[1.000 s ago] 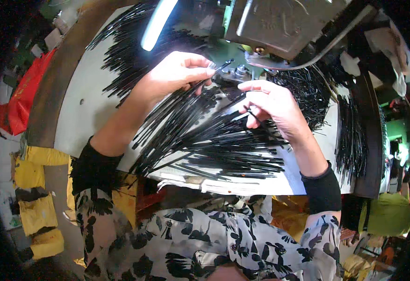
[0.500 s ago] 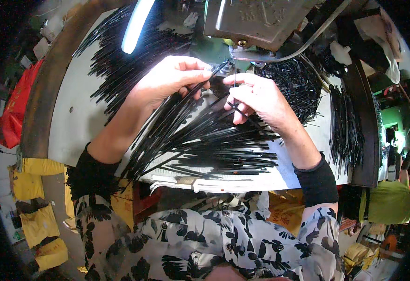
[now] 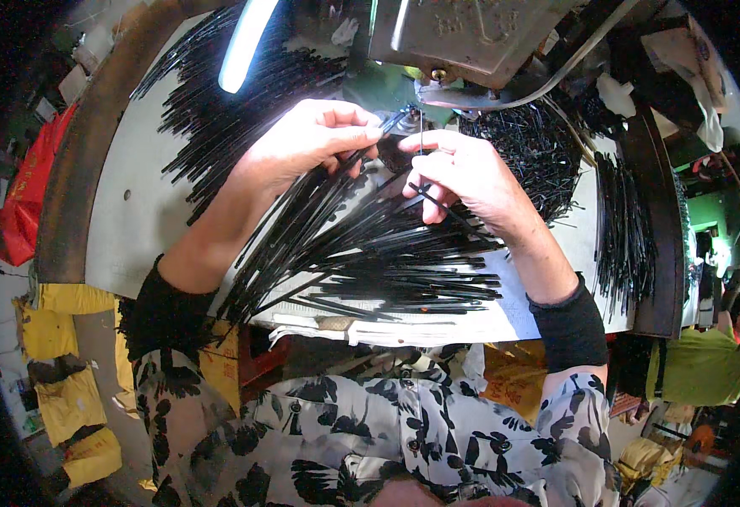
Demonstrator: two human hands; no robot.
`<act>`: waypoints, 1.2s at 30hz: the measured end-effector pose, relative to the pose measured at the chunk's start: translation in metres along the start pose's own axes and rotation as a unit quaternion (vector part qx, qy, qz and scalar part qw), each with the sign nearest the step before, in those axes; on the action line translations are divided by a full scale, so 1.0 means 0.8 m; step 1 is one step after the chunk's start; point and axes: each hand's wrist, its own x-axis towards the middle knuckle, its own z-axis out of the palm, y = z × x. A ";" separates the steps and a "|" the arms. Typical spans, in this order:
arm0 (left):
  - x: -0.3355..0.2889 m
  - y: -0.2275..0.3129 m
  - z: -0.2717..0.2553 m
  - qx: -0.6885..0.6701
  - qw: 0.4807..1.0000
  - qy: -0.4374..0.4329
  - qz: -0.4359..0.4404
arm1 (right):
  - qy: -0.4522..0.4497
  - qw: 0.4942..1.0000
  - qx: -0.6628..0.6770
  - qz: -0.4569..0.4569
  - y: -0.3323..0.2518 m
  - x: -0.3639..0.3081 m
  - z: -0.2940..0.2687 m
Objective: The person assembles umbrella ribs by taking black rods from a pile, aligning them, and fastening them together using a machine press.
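1. Left hand point(image 3: 315, 139) pinches a few black strips point(image 3: 394, 122) between thumb and forefinger; right hand point(image 3: 467, 177) is curled, with a thin black strip point(image 3: 429, 195) running between its fingers.
2. Since a second ago the whole view has shifted, so the machine head point(image 3: 471, 42) appears further left; both hands keep much the same poses, but the tips of the pinched strips are now nearer the thin upright rod point(image 3: 421, 131) below that head.
3. Pale worktop point(image 3: 133, 237) spreads underneath, with dark edging at left and right.
4. More strips crowd it: a large pile point(image 3: 218, 110) at upper left, partly hidden by the left arm; a fan point(image 3: 361, 245) below the hands; a tangled heap point(image 3: 530, 152) beyond the right hand; a straighter bundle point(image 3: 623, 237) near the right edge.
5. Bright tube lamp point(image 3: 247, 46) blocks some of the upper-left pile.
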 end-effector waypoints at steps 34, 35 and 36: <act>-0.007 0.017 0.006 -0.029 0.999 0.014 -0.002 | -0.071 0.993 0.067 0.058 -0.004 -0.007 0.001; -0.008 0.017 0.006 -0.031 0.999 0.020 -0.003 | -0.086 0.992 0.065 0.064 -0.005 -0.009 0.001; -0.008 0.018 0.007 -0.032 0.999 0.026 -0.004 | -0.084 0.992 0.064 0.064 -0.006 -0.010 0.002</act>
